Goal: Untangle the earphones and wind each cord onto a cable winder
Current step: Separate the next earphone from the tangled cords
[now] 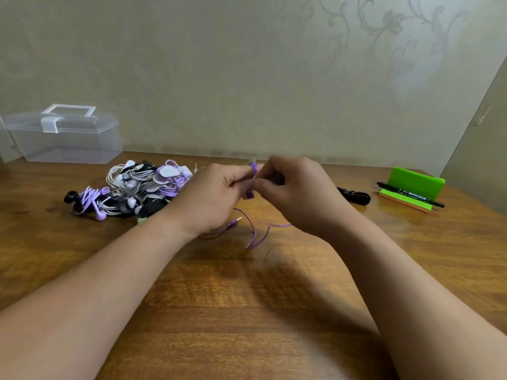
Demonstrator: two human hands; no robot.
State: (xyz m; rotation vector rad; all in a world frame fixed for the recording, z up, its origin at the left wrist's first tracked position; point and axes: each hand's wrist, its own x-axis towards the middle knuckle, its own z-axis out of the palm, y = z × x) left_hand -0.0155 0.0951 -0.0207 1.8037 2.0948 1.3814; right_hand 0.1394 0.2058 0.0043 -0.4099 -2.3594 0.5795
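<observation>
My left hand (216, 196) and my right hand (296, 190) meet above the middle of the wooden table (247, 311). Between their fingertips sits a small cable winder (253, 171) with purple cord wrapped on it. My left hand grips the winder, while my right hand pinches the purple cord (255, 231) beside it. The loose cord hangs to the table in loops, and its plug (236, 220) lies under my left wrist. A pile of wound earphones (137, 187), purple, white and black, lies to the left.
A clear plastic box with a handle (64, 134) stands at the back left by the wall. At the right are a green stand (411, 185), a black marker (410, 194) and a black item (355, 196).
</observation>
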